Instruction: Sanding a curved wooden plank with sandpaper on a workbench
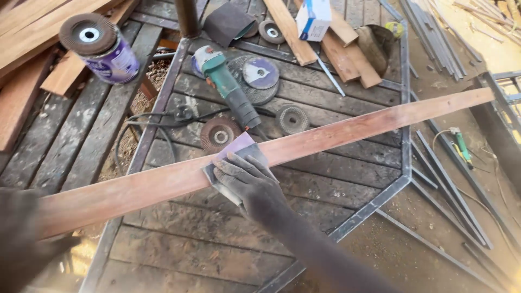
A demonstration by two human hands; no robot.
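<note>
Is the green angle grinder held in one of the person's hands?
No, the angle grinder lies on the table, while the right hand presses sandpaper on the wooden plank.

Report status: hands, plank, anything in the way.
Right hand pressing sandpaper sheet flat on long wooden plank. Left hand out of clear view at plank's near end. Angle grinder and discs behind plank, apart.
</note>
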